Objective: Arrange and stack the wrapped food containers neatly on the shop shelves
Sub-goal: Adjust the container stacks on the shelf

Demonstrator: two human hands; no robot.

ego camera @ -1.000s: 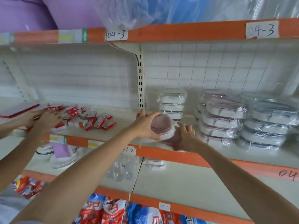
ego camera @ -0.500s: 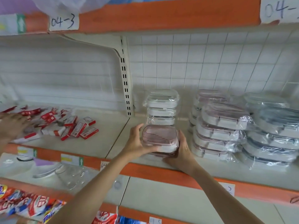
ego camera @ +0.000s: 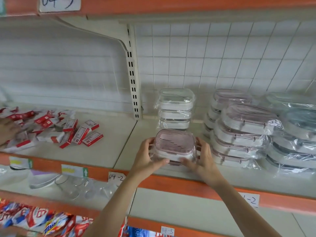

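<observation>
Head view, container (ego camera: 174, 142) (pink-lidded) between hands (ego camera: 174, 159)

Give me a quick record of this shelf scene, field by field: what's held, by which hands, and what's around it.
held item: wrapped pink-lidded container
left hand: grips its left side
right hand: grips its right side
position: front of the shelf, before the stack of clear-lidded containers
right neighbours: pink-lidded stack, grey-lidded stack
left bay: red and white boxes

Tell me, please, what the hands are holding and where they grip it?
Left hand and right hand grip the pink-lidded wrapped container by its two short ends.
</observation>
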